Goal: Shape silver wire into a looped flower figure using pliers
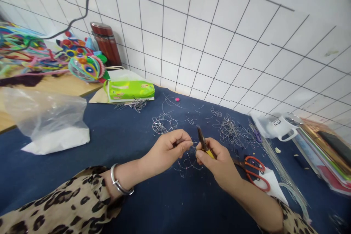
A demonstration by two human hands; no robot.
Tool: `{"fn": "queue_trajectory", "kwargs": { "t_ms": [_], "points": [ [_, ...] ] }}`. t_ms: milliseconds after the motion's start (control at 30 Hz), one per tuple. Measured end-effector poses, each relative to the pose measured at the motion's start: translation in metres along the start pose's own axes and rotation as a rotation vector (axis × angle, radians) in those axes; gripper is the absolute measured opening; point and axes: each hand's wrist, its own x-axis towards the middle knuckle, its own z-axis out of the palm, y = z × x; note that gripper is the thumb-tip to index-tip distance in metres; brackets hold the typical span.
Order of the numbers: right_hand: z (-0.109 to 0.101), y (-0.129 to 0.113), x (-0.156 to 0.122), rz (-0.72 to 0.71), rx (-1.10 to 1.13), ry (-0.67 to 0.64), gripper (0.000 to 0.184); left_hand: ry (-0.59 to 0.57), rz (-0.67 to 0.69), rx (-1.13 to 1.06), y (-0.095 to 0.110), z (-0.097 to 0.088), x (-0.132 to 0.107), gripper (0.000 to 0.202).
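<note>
My right hand (219,161) is closed around pliers (204,142) with dark jaws and a yellow handle, the jaws pointing up and away from me. Opposite it, my left hand (167,150) pinches with thumb and forefinger at a thin wire, whose exact hold is too fine to make out. Between and below both hands hangs or lies a looped wire piece (186,164) with small pinkish dots. Just beyond my left hand, a coil of wire loops (164,123) rests on the dark blue cloth.
Red-handled scissors (256,173), a tangle of wire (230,129) and straight wires (282,168) lie on the right, near a white mug (282,128) and stacked books (323,153). A green tissue pack (131,90), plastic bag (52,117) and thermos (105,44) stand left.
</note>
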Motion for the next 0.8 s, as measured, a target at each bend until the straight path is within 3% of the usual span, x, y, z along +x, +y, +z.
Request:
{"fn": "queue_trajectory", "kwargs": {
  "t_ms": [233, 433, 800],
  "points": [
    [0.020, 0.006, -0.018, 0.201, 0.489, -0.274, 0.026, 0.259, 0.128, -0.001, -0.002, -0.011, 0.008, 0.014],
    [0.032, 0.021, -0.018, 0.186, 0.566, -0.191, 0.028, 0.287, 0.214, 0.094, -0.009, -0.011, 0.007, 0.012],
    [0.027, 0.015, -0.016, 0.183, 0.659, -0.153, 0.027, 0.272, 0.438, 0.290, -0.009, -0.011, 0.005, 0.013]
  ]
}}
